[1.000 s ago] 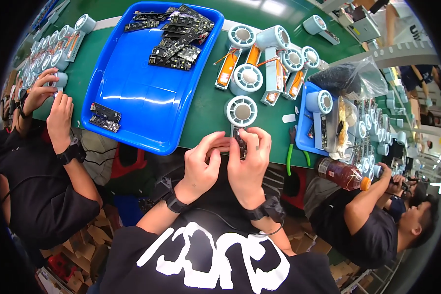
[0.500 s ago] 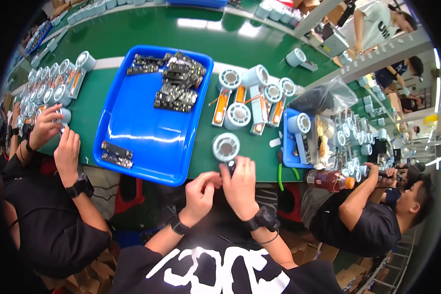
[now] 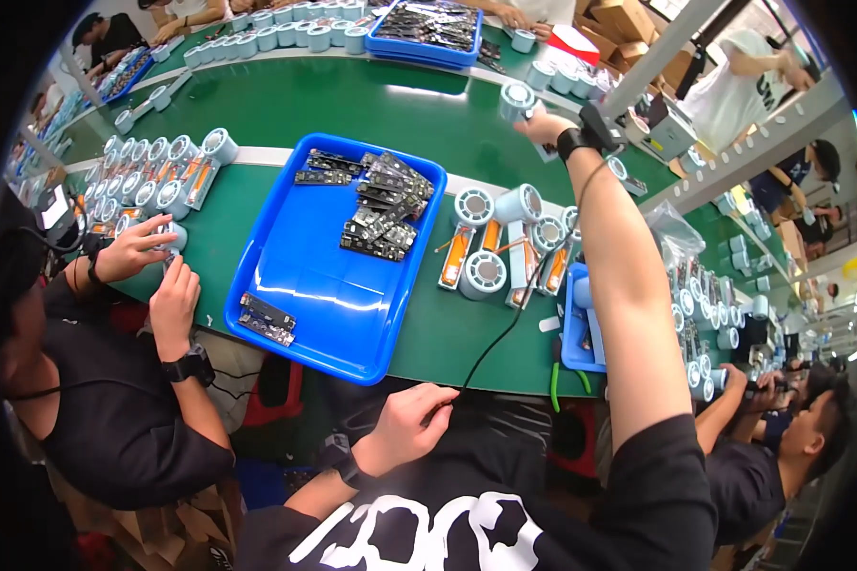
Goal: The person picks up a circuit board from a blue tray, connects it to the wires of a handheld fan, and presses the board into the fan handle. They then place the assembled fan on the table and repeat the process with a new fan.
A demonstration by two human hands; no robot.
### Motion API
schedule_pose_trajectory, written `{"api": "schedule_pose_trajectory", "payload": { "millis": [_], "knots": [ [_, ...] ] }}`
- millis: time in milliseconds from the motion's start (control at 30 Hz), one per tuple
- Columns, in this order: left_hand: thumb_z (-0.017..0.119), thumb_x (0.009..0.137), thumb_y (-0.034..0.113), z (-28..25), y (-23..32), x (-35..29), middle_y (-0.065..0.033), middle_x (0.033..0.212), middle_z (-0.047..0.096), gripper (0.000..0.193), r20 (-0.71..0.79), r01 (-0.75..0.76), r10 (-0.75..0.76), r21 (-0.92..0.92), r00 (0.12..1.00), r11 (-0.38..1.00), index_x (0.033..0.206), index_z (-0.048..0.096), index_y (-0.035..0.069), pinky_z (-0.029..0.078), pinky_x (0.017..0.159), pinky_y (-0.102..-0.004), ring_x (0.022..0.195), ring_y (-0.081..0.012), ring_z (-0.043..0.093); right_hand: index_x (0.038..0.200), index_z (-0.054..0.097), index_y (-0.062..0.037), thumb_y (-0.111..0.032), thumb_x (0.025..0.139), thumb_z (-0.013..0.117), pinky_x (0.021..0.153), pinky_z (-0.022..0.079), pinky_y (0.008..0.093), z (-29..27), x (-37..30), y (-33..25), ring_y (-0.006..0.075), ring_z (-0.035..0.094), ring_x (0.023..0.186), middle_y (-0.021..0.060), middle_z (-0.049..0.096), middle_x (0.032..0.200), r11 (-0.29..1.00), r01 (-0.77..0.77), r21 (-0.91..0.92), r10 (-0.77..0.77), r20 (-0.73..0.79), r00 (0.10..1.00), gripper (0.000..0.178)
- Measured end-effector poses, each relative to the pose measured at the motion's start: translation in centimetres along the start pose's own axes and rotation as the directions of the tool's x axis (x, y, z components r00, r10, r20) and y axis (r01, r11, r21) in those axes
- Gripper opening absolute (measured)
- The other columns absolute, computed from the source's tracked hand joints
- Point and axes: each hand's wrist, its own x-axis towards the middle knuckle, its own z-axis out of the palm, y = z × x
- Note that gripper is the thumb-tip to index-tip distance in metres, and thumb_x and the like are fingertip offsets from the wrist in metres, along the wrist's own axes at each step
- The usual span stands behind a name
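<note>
My right hand (image 3: 546, 127) reaches far across the green table, closed on a light blue appliance (image 3: 517, 100) with a round, grilled head. Its lower part is hidden by the fingers. Close to my body, my left hand (image 3: 414, 423) is curled with thumb and fingers together beyond the near table edge; what lies inside them, if anything, is hidden. A black cable (image 3: 500, 344) runs from my right wrist down to the left fingertips; whether they grip it I cannot tell. Left of the right forearm stand several similar light blue units (image 3: 486, 273) with orange parts in their open handles.
A blue tray (image 3: 248, 276) holds several dark circuit boards (image 3: 376, 238). Right of it are green-handled pliers (image 3: 555, 381) and a small blue bin (image 3: 581, 352), partly behind my arm. A co-worker's hands (image 3: 167, 276) work at the left beside rows of units. Another tray (image 3: 424, 48) stands at the back.
My right hand has moved from near my body to the far side, carrying the light blue unit. My left hand has come away from it and lower. The whole view has shifted.
</note>
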Motion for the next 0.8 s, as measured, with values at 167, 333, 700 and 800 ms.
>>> {"api": "schedule_pose_trajectory", "payload": {
  "millis": [167, 333, 700, 800],
  "knots": [
    [0.066, 0.084, -0.004, -1.1, 1.2, -0.3, -0.0163, 0.092, 0.071, 0.026, -0.121, 0.04, -0.014, 0.213, 0.993, 0.976, 0.109, 0.068, -0.003, 0.056, 0.068, -0.0359, 0.077, -0.0303, 0.07, 0.142, 0.041, 0.0085, -0.061, 0.093, 0.061, 0.097, 0.051, 0.0469, 2.5, 1.3, -4.9, 0.0393, 0.065, 0.117, 0.0292, 0.063, 0.131, 0.99, -0.142, -0.027, 0.144, 0.11, 0.983, 0.087],
    [0.066, 0.083, -0.005, -2.7, 2.6, 0.0, -0.0162, 0.09, 0.07, 0.026, -0.142, -0.012, 0.07, 0.376, 0.987, 0.927, 0.109, 0.068, -0.002, 0.056, 0.07, -0.0375, 0.076, -0.0319, 0.069, 0.143, 0.047, 0.0054, -0.07, 0.085, 0.066, 0.106, 0.047, 0.0452, 0.6, -3.8, -5.0, 0.0398, 0.065, 0.119, 0.0276, 0.064, 0.133, 0.96, -0.279, -0.024, 0.261, -0.288, 0.921, 0.097],
    [0.073, 0.083, 0.007, -18.1, 1.5, 2.0, -0.0096, 0.115, 0.068, 0.024, -0.285, 0.315, -0.136, 0.888, 0.949, 0.335, 0.107, 0.073, 0.005, 0.048, 0.096, -0.0445, 0.11, -0.0305, 0.061, 0.11, 0.073, -0.0084, -0.033, 0.077, 0.081, 0.082, 0.056, 0.0399, -2.1, -19.0, -12.0, 0.0307, 0.071, 0.09, 0.0185, 0.072, 0.097, 0.985, 0.085, 0.148, -0.056, -0.193, 0.98, 0.042],
    [0.076, 0.082, 0.012, -20.0, 0.3, 2.3, -0.0077, 0.115, 0.068, 0.025, -0.181, 0.265, -0.276, 0.914, 0.944, 0.308, 0.105, 0.073, 0.005, 0.046, 0.1, -0.044, 0.112, -0.0308, 0.06, 0.108, 0.075, -0.0075, -0.03, 0.077, 0.08, 0.077, 0.056, 0.0387, -3.8, -21.2, -11.8, 0.0281, 0.071, 0.086, 0.0166, 0.072, 0.094, 0.972, 0.068, 0.225, -0.008, -0.258, 0.966, 0.039]
  ]
}}
